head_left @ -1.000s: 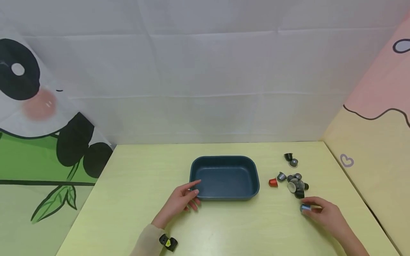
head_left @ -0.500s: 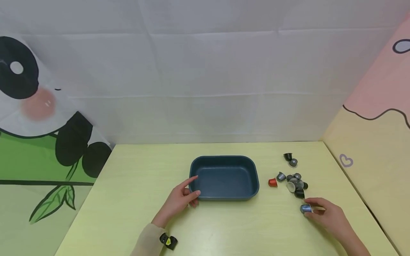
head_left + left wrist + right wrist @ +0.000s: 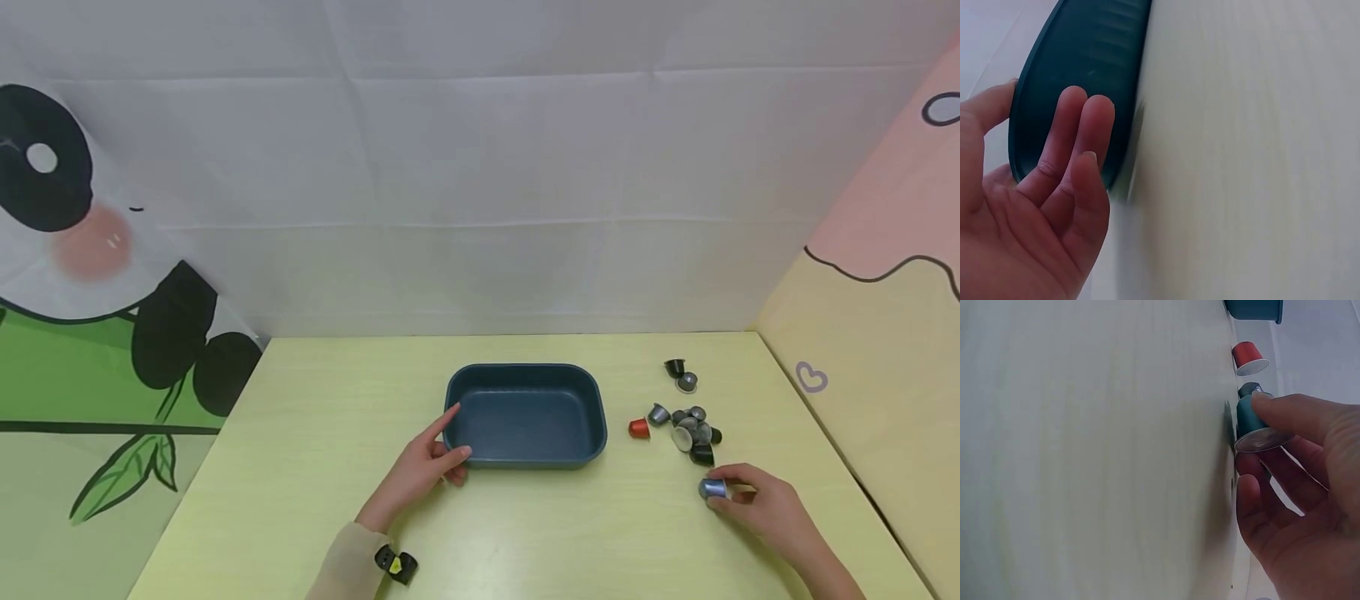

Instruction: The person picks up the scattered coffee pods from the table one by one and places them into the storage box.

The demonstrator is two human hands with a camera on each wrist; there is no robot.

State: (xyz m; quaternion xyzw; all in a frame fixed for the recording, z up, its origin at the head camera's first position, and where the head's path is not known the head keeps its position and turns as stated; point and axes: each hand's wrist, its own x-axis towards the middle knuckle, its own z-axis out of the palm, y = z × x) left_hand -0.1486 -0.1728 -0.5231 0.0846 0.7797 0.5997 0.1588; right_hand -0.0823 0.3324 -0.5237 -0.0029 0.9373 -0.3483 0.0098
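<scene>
A dark blue rectangular tray (image 3: 592,412) sits mid-table with nothing in it. My left hand (image 3: 429,467) rests at its near left corner, fingers straight against the tray wall (image 3: 1085,56) and thumb up by the rim. My right hand (image 3: 757,500) pinches a blue coffee capsule (image 3: 713,488) between thumb and fingers, just off the table; the right wrist view shows the capsule (image 3: 1249,419) under my thumb. A pile of several silver and black capsules (image 3: 693,433) lies just beyond that hand, with a red capsule (image 3: 638,427) to its left.
Two more capsules (image 3: 680,374) lie apart at the back right. The yellow-green table (image 3: 337,392) ends at a white cloth backdrop behind and a pink and yellow panel (image 3: 862,350) on the right. A sleeve and wrist device (image 3: 394,567) show at the bottom.
My left forefinger has risen from the tray's rim to point up beside it. The right hand has closed on the blue capsule and shifted slightly, with the capsule now in its grip.
</scene>
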